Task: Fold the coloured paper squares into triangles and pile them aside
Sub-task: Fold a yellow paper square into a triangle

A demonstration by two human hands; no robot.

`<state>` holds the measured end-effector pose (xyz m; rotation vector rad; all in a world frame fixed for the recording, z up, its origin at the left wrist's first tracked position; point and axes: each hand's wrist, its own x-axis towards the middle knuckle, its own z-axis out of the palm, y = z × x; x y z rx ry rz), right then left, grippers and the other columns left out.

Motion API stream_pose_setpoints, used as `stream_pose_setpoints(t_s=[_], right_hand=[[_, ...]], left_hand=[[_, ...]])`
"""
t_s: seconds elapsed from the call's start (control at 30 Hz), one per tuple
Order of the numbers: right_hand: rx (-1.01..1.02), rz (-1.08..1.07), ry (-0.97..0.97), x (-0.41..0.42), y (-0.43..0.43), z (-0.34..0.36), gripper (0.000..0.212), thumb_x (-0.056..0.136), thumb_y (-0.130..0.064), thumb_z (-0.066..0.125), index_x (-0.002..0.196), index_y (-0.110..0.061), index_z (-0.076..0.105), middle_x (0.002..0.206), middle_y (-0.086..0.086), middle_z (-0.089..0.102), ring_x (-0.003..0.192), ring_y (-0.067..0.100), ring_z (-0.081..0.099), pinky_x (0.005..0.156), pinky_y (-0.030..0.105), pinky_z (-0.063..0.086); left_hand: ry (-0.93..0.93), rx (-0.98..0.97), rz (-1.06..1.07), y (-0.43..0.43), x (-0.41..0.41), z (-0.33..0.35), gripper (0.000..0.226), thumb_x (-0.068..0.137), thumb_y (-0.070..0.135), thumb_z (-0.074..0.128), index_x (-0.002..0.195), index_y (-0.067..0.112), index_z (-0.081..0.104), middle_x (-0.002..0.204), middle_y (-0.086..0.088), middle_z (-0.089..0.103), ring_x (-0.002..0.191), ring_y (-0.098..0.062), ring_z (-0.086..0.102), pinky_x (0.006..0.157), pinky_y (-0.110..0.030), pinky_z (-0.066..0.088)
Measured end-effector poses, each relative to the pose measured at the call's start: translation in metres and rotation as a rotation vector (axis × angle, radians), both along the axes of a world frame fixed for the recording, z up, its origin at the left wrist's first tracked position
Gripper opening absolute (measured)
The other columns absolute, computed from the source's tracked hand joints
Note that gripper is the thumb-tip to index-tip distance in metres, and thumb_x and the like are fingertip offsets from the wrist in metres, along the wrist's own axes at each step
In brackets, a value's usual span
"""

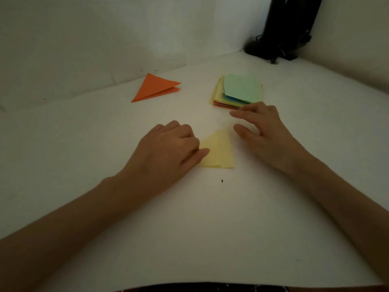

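Yellow paper (pixel 221 152), part-folded, lies on the white table (pixel 210 228) between the hands. Left hand (pixel 168 150) covers its left edge, fingers bent, thumb on the sheet; pinching or pressing, cannot tell. Right hand (pixel 263 127) hovers, fingers spread, holding nothing. Sheet likely light, limp and prone to sliding: pin it beside the crease, lift a free corner.

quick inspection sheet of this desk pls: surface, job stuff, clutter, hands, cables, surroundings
surface: white table, one small dark speck
job's things: orange triangle folded, far left; stack of squares, green on top, far right; yellow paper part-folded, centre
clutter: nothing seen
hands: left hand on the yellow paper's left part, fingers curled; right hand open, holding nothing, near the stack
cables: thin black cable at the stand's foot
surroundings: white walls; black stand in far right corner
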<state>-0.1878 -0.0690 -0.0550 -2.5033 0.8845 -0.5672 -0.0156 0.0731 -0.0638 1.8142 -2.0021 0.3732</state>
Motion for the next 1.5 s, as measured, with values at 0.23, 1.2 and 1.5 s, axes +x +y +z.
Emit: stream_pose_setpoints(t_s=[0.23,1.2,1.5], right_hand=[[-0.056,-0.014,0.074,0.007,0.008,-0.003,0.031,0.09,-0.032,0.06,0.117,-0.018,0.063,0.117,-0.002,0.052,0.111,0.011,0.033,0.087,0.011,0.02],[0.107,-0.008,-0.03,0.031,-0.001,-0.009,0.017,0.086,-0.029,0.063,0.09,-0.045,0.058,0.111,-0.008,0.055,0.116,0.016,0.04,0.102,0.033,0.029],[-0.002,0.086,-0.087,0.033,0.002,-0.008,0.012,0.086,-0.016,0.064,0.089,-0.025,0.072,0.095,-0.014,0.062,0.104,0.015,0.051,0.093,0.021,0.035]], left_hand=[[0.107,0.07,-0.021,-0.015,-0.005,-0.011,0.034,0.085,0.032,0.037,0.093,0.013,0.064,0.096,-0.006,0.06,0.076,-0.023,0.056,0.064,-0.028,0.036],[-0.01,0.109,0.033,-0.011,-0.007,-0.011,0.044,0.088,0.046,0.04,0.102,0.02,0.073,0.103,-0.006,0.071,0.087,-0.028,0.065,0.073,-0.035,0.049],[0.018,0.069,0.035,-0.013,-0.006,-0.015,0.044,0.086,0.047,0.041,0.101,0.021,0.074,0.107,-0.01,0.069,0.089,-0.031,0.064,0.074,-0.036,0.048]])
